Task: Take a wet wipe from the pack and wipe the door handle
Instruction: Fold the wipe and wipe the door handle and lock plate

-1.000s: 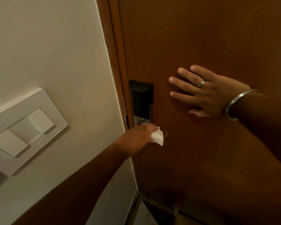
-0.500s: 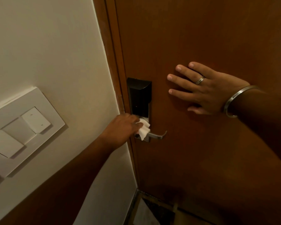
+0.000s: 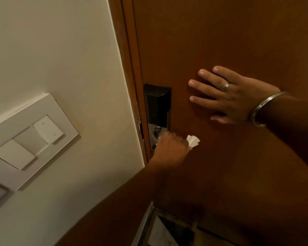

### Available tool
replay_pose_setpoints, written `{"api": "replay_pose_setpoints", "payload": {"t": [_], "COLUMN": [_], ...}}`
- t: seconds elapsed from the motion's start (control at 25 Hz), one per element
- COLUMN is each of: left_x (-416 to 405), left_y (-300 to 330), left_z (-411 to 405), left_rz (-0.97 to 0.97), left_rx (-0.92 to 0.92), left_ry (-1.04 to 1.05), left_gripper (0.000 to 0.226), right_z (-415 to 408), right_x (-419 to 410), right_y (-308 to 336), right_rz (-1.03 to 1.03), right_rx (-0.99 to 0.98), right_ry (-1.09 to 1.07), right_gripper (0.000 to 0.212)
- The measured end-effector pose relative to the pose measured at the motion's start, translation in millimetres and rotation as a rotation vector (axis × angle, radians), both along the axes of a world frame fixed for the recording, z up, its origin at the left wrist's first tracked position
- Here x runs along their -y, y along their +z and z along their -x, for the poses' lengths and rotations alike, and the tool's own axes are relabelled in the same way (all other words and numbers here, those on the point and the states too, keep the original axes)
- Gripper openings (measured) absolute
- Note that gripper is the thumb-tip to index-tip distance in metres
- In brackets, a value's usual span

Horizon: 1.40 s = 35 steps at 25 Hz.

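White wipe [image 3: 193, 140] stuck out of my clenched left hand [image 3: 171, 150] at frame centre, over the handle; my right hand [image 3: 233, 96] lay flat on the door [image 3: 220, 41].

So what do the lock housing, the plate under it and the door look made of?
Lock housing: black, smooth, faint sheen; plastic or coated metal, hard to tell.
Plate: silvery with reflections, likely brushed or polished metal.
Door: reddish-brown, even satin surface; wood or veneer, grain barely visible in this light.
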<state>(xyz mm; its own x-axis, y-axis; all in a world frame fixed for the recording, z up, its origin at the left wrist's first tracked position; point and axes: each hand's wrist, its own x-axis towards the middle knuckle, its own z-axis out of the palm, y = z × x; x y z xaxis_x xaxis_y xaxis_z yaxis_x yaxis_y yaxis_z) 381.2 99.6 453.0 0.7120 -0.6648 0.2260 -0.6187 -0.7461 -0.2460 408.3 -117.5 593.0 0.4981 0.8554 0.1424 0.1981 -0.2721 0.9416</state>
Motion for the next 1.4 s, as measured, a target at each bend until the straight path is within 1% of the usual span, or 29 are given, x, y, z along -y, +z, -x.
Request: {"api": "replay_pose_setpoints", "payload": {"t": [0.12,0.24,0.32,0.4,0.48,0.52,0.6,0.72,0.8,0.92,1.0,1.08,1.16,1.2,1.24,1.32,1.36,1.4], "left_x": [-39,-91,-106,-107,-105,-104,-102,-80,-53,-25,-28,-43,-64,-71,-76,-72,-63,-51], "left_y": [-9,-11,-2,6,9,11,15,11,5,-3,0,8,16,20,23,28,29,28], "left_z": [0,-15,-30,-44,-51,-52,-46,-26,-16,-5,0,3,9,15,22,44,58,72], "left_rz": [0.031,0.103,0.036,-0.043,-0.093,-0.107,-0.113,-0.082,-0.062,-0.044,-0.045,-0.057,-0.119,-0.076,0.070,0.487,0.674,0.819], "left_rx": [0.164,0.163,0.130,0.076,0.059,0.053,0.066,0.173,0.172,0.150,0.166,0.152,0.072,-0.011,-0.138,-0.484,-0.682,-0.863], "left_ry": [-0.120,-0.101,-0.037,-0.004,-0.020,-0.030,-0.103,-0.253,-0.267,-0.206,-0.199,-0.241,-0.312,-0.315,-0.272,-0.125,-0.081,-0.046], "left_gripper": [0.026,0.036,0.045,0.054,0.058,0.057,0.047,0.032,0.032,0.040,0.040,0.039,0.036,0.035,0.034,0.032,0.027,0.021], "right_z": [-1,0,0,1,1,1,1,3,3,3,6,9,20,31,42,77,99,122], "right_x": [1,1,1,1,1,1,1,2,3,5,3,0,-7,-9,-11,-5,2,10], "right_y": [-2,-3,-2,-1,-1,0,-2,-2,-2,-2,-2,3,6,2,-8,-41,-63,-83], "right_rz": [-0.008,-0.011,-0.014,-0.011,-0.005,-0.006,-0.010,-0.009,-0.012,-0.008,-0.025,-0.060,-0.137,-0.194,-0.247,-0.380,-0.514,-0.720], "right_rx": [0.002,0.004,-0.004,-0.006,0.002,0.000,0.000,-0.008,-0.030,-0.068,-0.109,-0.161,-0.220,-0.270,-0.343,-0.557,-0.697,-0.843], "right_ry": [-0.002,0.003,-0.003,-0.005,-0.004,-0.004,-0.012,-0.017,-0.019,-0.036,-0.062,-0.095,-0.113,-0.121,-0.139,-0.254,-0.346,-0.447], "right_gripper": [0.079,0.080,0.080,0.080,0.080,0.080,0.080,0.080,0.080,0.079,0.078,0.077,0.073,0.073,0.075,0.078,0.078,0.078]}}
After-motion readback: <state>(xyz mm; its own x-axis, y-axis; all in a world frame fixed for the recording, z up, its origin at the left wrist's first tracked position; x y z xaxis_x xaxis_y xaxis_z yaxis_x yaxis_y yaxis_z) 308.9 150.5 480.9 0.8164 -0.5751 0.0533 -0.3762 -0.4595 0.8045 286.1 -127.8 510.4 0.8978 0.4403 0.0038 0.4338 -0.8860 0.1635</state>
